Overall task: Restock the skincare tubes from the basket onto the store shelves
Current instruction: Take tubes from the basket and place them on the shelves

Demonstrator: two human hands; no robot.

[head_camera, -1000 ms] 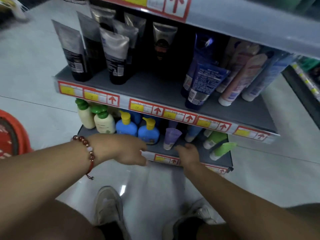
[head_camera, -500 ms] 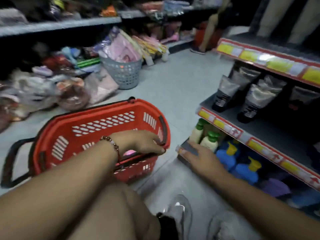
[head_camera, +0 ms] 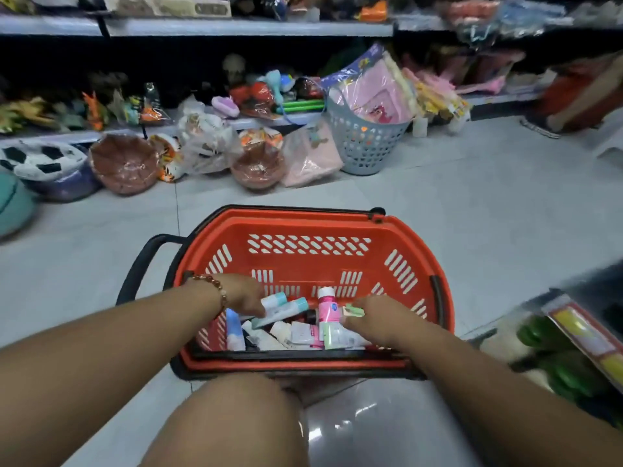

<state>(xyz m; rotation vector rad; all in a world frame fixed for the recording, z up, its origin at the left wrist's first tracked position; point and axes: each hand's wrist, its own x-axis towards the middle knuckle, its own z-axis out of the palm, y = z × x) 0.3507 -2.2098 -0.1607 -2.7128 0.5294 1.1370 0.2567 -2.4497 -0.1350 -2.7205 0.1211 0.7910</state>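
Note:
A red basket (head_camera: 303, 219) with black handles stands on the floor in front of my knees. Several skincare tubes lie heaped in its near end, among them a pink bottle with a white cap (head_camera: 326, 306). My left hand (head_camera: 241, 294), with a bead bracelet on the wrist, reaches in from the left, and its fingers curl over a white tube with a teal cap (head_camera: 285, 311). From the right, my right hand (head_camera: 376, 316) reaches in and pinches a white tube with a pale green cap (head_camera: 354, 311). The store shelf (head_camera: 586, 335) is a blur at the right edge.
Green-capped bottles (head_camera: 553, 358) sit on the low shelf at right. Across the aisle a grey-blue basket (head_camera: 364, 143) of pink packs stands on the floor, beside wrapped balls (head_camera: 123, 163) and toys under a long shelf. Pale floor tiles surround the red basket.
The view has swung left from the shelf to the red basket. Both hands have left the shelf edge and gone down into the basket onto the tubes.

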